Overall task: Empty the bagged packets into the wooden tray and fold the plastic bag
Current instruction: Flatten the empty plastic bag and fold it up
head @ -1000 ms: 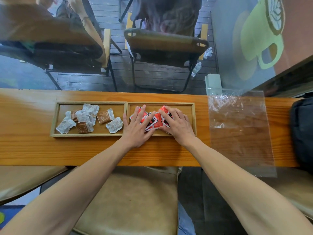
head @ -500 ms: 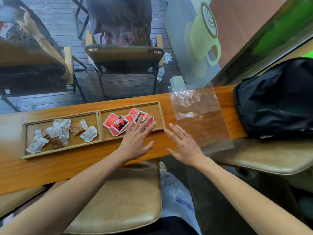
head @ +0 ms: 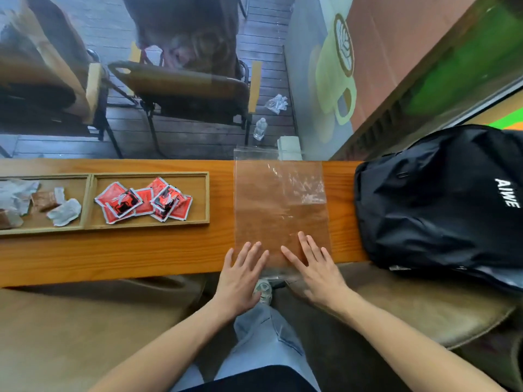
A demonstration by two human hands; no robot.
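**Head view: both hands flat at the near end of the empty bag**

Head view, nearest first: the left hand and the right hand lie palm-down with fingers straight and spread, holding nothing. Their fingertips rest on the near end of the clear plastic bag, the left at its near-left corner, the right further in. The bag lies flat and unfolded across the wooden surface, its far edge reaching past the surface's far side and its near edge hanging just over the front.

To the left sits the wooden tray, split into two compartments. The right compartment holds the red packets, overlapping in a loose heap; their black print is too small to read. The left compartment holds white and brown packets.

On the right, touching the surface's end, rests a black backpack with white letters reading "AIWE" before the frame cuts off.

Beyond the surface stand chairs on a dark plank floor, a water bottle on the floor beside one, and a wall painted with a green coffee cup.
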